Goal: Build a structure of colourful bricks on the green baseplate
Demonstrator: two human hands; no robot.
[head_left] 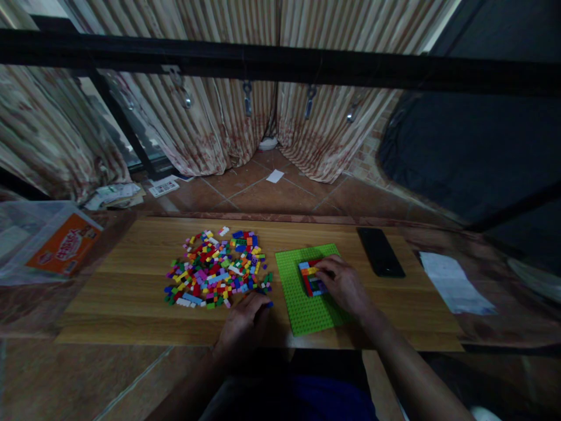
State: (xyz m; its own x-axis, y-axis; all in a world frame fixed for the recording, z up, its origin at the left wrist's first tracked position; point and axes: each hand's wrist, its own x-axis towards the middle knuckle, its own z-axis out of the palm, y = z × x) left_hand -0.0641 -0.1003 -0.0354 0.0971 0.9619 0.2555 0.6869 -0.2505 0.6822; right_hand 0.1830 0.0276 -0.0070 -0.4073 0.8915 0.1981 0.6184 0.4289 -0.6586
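Note:
A green studded baseplate (302, 313) lies on the wooden table. On it stands a small hollow structure of toy bricks (308, 285) in red, light blue, yellow and orange. My right hand (344, 283) is over the plate, its thumb and fingers pinched at a yellow brick (312, 271) on the structure's upper side. My left hand (245, 318) rests at the near right edge of a pile of loose bricks (219, 269), fingers curled and pressed together. A dark blue brick (270, 304) shows beside its fingertips; whether they grip anything is hidden.
A black phone (380, 251) lies right of the baseplate on the table (118, 280). White paper (456, 283) is beyond the table's right end. At the left stands a clear plastic box (26, 251) with an orange label. Curtains hang behind a dark horizontal bar (280, 61).

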